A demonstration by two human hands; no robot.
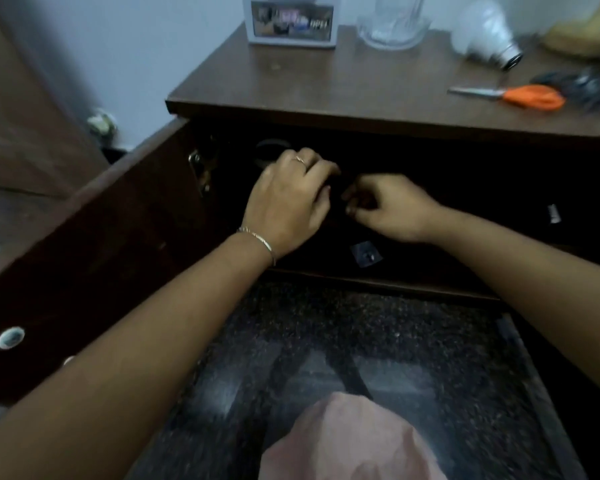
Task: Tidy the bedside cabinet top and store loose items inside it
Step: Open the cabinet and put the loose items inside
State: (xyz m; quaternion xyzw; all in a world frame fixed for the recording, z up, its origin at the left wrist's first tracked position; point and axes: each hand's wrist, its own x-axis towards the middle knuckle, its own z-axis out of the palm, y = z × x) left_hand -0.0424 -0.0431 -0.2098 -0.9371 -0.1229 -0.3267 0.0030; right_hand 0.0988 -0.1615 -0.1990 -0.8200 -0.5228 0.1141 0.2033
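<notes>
The brown bedside cabinet (326, 88) has its left door (94, 244) swung open, and its inside is dark. Both of my hands reach into the opening. My left hand (291, 199) and my right hand (388, 209) have curled fingers that meet around something dark between them; what it is stays too dark to tell. On the top lie orange-handled scissors (520, 95), a white light bulb (485, 34), a dark tangled item (589, 83), a clear glass jar (394, 22) and a small white box (291, 24).
A yellowish item (582, 36) sits at the far right of the top. A round dark object (271, 152) and a small square piece (365, 254) lie inside the cabinet. Speckled dark floor (326, 341) is below, with my pink-clad knee (347, 441) close to the camera.
</notes>
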